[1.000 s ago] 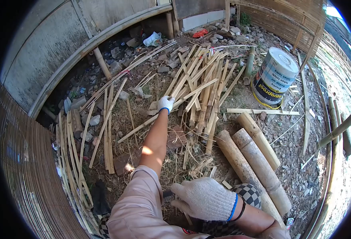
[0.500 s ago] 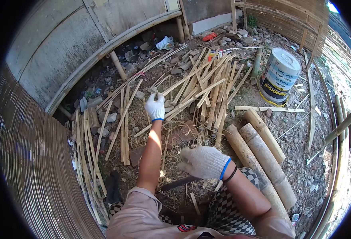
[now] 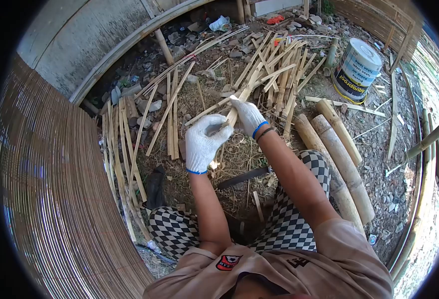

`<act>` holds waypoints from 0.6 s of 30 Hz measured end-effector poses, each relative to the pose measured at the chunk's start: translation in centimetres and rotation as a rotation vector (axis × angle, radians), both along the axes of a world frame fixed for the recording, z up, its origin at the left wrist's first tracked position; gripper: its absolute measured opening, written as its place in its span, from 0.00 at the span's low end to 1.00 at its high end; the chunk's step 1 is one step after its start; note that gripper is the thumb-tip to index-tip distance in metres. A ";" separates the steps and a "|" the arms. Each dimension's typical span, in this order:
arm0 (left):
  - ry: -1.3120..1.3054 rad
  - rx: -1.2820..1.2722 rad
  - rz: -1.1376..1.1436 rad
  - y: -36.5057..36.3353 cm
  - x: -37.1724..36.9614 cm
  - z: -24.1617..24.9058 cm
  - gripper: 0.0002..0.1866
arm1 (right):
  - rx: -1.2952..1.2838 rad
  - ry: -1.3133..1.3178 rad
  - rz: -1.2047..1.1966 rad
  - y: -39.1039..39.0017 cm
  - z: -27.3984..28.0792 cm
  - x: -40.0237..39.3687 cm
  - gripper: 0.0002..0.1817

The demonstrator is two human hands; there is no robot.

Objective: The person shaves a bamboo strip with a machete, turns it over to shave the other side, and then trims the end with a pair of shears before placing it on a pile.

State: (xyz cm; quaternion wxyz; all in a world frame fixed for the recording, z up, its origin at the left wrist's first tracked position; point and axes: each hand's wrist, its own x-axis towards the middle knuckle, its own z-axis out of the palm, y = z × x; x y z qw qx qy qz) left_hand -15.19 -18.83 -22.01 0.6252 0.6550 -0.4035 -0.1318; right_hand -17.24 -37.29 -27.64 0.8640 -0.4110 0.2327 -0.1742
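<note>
My left hand (image 3: 207, 143), in a white knitted glove with a blue cuff, has its fingers curled around the near end of a bamboo strip (image 3: 233, 115). My right hand (image 3: 248, 117), gloved the same way, grips that strip a little farther up. The strip slants away toward a loose pile of split bamboo strips (image 3: 282, 74). Below my hands, a dark long-bladed knife (image 3: 243, 177) lies on the straw-strewn ground, its handle end beside my right knee.
Several thick bamboo poles (image 3: 346, 159) lie to the right, with a paint bucket (image 3: 357, 70) beyond them. More long strips (image 3: 124, 154) lie on the left, by a slatted bamboo screen (image 3: 55, 184). Rubble and a pale wall (image 3: 105, 35) are at the back.
My left hand has drawn back from the pile, and my right hand has moved up and forward to meet it on the strip. The view has tilted down, showing more of my knees and shirt.
</note>
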 end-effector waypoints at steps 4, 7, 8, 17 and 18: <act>0.008 0.170 -0.227 1.9 2.0 -0.5 0.13 | -0.003 0.032 0.038 0.3 -0.1 -1.2 0.11; 0.113 0.239 -0.271 2.9 3.3 -1.4 0.13 | -0.209 -0.031 0.053 0.5 -0.5 -1.4 0.15; 0.118 0.220 -0.249 3.1 3.7 -1.6 0.14 | -0.237 -0.072 0.063 0.3 -0.7 -1.3 0.15; 0.305 -0.131 0.099 3.7 14.1 -1.2 0.34 | -0.892 0.299 -0.028 0.1 -0.2 -3.1 0.24; 0.323 -0.170 0.098 3.7 16.5 -0.2 0.38 | -1.048 0.356 -0.056 0.3 0.0 -3.4 0.27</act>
